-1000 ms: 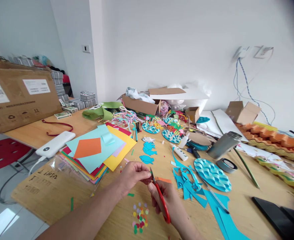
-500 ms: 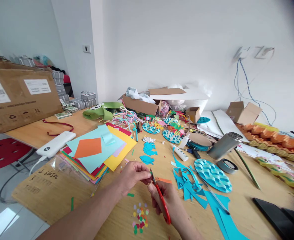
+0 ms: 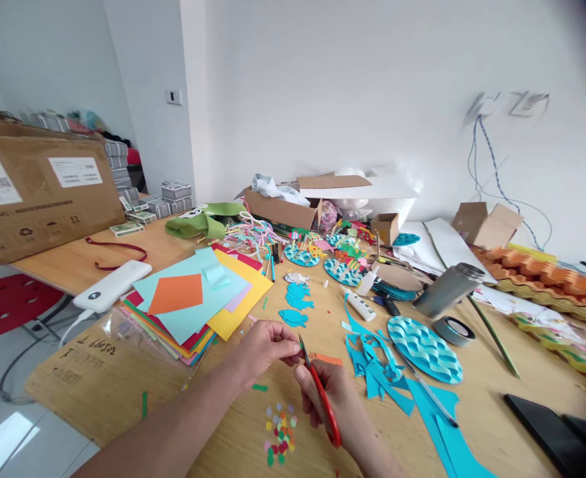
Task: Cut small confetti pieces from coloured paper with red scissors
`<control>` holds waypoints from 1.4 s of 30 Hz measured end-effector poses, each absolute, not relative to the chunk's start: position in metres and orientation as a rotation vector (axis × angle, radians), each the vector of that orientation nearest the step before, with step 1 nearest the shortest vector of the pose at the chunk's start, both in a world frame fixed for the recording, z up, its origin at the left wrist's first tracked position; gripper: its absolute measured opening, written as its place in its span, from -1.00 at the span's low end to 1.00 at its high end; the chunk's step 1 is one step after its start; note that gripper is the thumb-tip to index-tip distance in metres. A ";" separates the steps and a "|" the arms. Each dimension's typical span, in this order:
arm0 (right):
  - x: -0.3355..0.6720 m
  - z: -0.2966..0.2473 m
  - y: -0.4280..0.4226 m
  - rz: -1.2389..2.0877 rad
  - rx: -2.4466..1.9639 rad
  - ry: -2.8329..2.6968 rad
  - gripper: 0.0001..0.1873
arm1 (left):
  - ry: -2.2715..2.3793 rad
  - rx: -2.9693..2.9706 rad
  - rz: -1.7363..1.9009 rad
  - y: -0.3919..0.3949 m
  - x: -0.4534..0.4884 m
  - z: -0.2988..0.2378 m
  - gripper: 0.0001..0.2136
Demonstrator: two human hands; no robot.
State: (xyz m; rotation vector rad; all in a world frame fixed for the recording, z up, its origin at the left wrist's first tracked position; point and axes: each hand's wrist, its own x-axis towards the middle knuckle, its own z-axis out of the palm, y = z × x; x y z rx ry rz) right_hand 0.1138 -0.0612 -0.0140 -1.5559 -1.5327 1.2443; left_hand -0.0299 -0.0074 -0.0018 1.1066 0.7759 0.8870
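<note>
My right hand is closed round a pair of red-handled scissors, their tips pointing up and away from me. Against the scissor tips, my left hand pinches with thumb and fingers; whatever is between them is too small to make out. A strip of orange paper lies just behind my right hand. Small coloured paper dots are scattered on the table below my hands. Beyond my hands lie blue paper fish and a white glue bottle.
Coloured paper sheets are stacked at left beside a white power bank. To the right are blue paper scraps, a wavy blue oval, a roll of tape and a metal flask. Cardboard boxes stand at the back.
</note>
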 end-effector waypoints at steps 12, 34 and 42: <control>0.113 -0.013 -0.061 1.274 -1.552 -1.518 -0.55 | 0.766 1.055 0.886 -0.006 -0.029 -0.002 -0.91; 0.113 -0.014 -0.060 1.248 -1.569 -1.525 -0.56 | 0.789 1.050 0.853 -0.007 -0.028 -0.004 -0.89; 0.113 -0.012 -0.061 1.254 -1.578 -1.535 -0.55 | 0.786 1.050 0.852 -0.007 -0.028 -0.006 -0.89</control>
